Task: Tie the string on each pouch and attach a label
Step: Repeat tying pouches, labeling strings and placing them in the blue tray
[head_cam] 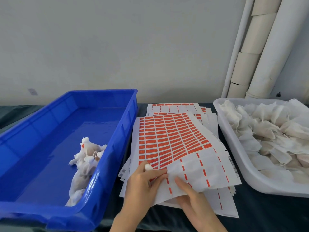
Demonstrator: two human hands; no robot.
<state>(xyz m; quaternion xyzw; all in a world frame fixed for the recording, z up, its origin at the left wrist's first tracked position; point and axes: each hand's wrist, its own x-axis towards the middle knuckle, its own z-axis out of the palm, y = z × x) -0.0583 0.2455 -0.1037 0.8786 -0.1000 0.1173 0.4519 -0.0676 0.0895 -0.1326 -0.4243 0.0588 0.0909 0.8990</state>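
**While a pouch sits in my left grip, the label sheet needs the gentle handling**

Since the head view is all I have on my screen, I read everything from it. My left grip is curled round a small white pouch, of which only a puckered bit shows between thumb and forefinger. Its fingertips reach onto the near edge of the label sheet, right where the orange labels end. My right grip pinches the sheet's bare near corner, thumb on top and fingers underneath, lifting it off the stack of sheets on the counter.

I judge the sheet to be light, thin and floppy, since it bows where it is lifted. It is best held by the peeled margin, so no adhesive gets touched. Each label looks tiny and thin. I would lift one by a corner with a fingertip, as it could curl or stick to itself.

The pouch looks like soft, gauzy cloth that weighs little and crushes easily. Its gathered neck is the place to hold it.

Finished pouches lie in the blue bin to the left, and untied pouches fill the white tray to the right.
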